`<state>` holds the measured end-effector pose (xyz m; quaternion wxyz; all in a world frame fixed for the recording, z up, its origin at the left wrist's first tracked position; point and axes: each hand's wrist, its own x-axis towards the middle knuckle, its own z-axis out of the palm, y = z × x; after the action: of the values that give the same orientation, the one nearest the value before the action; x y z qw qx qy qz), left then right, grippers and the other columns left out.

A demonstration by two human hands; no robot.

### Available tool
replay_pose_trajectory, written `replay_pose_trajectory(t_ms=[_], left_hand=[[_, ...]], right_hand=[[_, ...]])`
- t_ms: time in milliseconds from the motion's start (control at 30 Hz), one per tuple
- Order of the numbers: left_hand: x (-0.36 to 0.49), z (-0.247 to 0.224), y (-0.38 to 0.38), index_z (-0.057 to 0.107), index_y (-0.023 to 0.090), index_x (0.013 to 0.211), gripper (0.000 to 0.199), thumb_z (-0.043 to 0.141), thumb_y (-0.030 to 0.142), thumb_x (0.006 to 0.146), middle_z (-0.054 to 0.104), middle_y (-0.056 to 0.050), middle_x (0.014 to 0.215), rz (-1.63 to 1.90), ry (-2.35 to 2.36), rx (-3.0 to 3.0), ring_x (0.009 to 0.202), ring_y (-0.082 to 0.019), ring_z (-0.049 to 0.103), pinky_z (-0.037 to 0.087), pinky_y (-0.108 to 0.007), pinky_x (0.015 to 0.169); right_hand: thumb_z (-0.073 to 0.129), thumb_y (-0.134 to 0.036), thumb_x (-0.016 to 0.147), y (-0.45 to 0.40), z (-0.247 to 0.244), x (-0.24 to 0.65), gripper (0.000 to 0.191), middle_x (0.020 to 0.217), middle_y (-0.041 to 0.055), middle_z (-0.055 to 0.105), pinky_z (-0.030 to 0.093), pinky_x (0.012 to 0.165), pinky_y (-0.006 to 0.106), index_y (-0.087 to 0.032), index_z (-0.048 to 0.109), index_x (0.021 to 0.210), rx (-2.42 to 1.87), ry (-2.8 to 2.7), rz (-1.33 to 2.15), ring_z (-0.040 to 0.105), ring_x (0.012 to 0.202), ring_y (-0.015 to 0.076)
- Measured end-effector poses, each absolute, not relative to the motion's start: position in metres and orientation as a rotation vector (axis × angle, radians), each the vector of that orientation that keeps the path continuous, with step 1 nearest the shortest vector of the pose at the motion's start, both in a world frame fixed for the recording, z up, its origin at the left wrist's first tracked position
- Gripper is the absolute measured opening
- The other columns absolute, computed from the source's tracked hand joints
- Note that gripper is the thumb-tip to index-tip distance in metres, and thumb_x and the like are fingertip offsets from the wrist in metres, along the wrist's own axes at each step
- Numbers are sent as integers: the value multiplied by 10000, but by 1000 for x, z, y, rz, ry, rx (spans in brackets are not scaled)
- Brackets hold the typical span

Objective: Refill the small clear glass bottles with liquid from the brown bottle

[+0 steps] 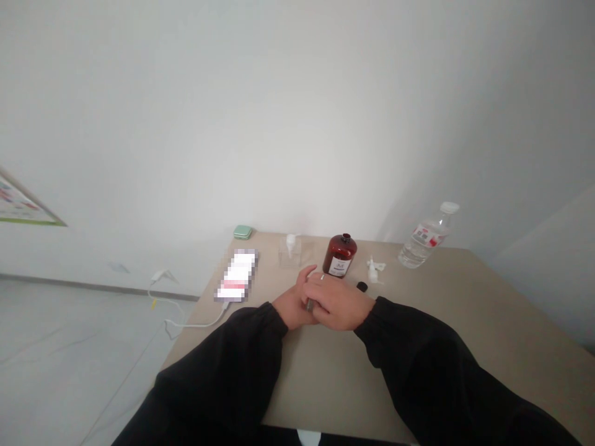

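A beige table (325,384) stands against a white wall (297,124), with a pale grey floor (69,347) to the left and a wall poster (23,201) at far left. Along the far edge, left to right, stand a green case (242,232), a clear pump bottle (289,253), a brown bottle (339,255) with a black neck, a white nozzle piece (373,269) and a water bottle (424,238). A pixelated phone (236,275) lies far left, joined to a white cable (195,324).

A small dark cylinder (309,304), mostly hidden, sits between the hands at table centre, just above the surface. The left hand (292,305) is closed around its lower part, fingers raised. The right hand (337,305) is closed over it from the right. A black cap (362,286) lies just beyond the right hand. Black sleeves (218,371) cover both forearms.
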<state>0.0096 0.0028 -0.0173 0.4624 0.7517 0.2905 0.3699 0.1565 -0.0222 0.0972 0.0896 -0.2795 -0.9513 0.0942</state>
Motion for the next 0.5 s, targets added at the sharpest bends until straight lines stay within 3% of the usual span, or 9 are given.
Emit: replay_pose_trajectory(t_ms=[100,233,300,500], left_hand=[[9,-30,8,-14,241,1506,1078,742,267,738,632,-66,1187,943,688,2057,1212,-268,557,217,-538,1186],[4,-28,7,-43,215,1505,1054,705,236,764,611,-42,1043,889,712,1960,971,-219,634,444,-465,1020],[1,-19,2,-17,234,1505,1018,687,208,770,600,-39,1049,862,729,1928,936,-202,631,472,-430,973],[2,-3,-6,5,217,1500,1150,766,117,644,592,-94,1147,857,732,1827,951,-221,629,479,-396,912]], right_hand=[[518,-100,747,-27,96,154,153,850,69,614,404,774,348,-179,607,843,-702,-2915,184,528,825,215],[523,-154,773,-37,95,153,91,795,59,629,391,781,367,-192,602,796,-569,-2983,9,515,813,222],[516,-164,781,-41,92,157,86,784,53,629,385,778,368,-202,594,779,-531,-2969,-69,506,809,221],[498,-149,761,-49,77,173,101,732,36,591,396,757,345,-216,566,731,-460,-2882,-144,470,772,208]])
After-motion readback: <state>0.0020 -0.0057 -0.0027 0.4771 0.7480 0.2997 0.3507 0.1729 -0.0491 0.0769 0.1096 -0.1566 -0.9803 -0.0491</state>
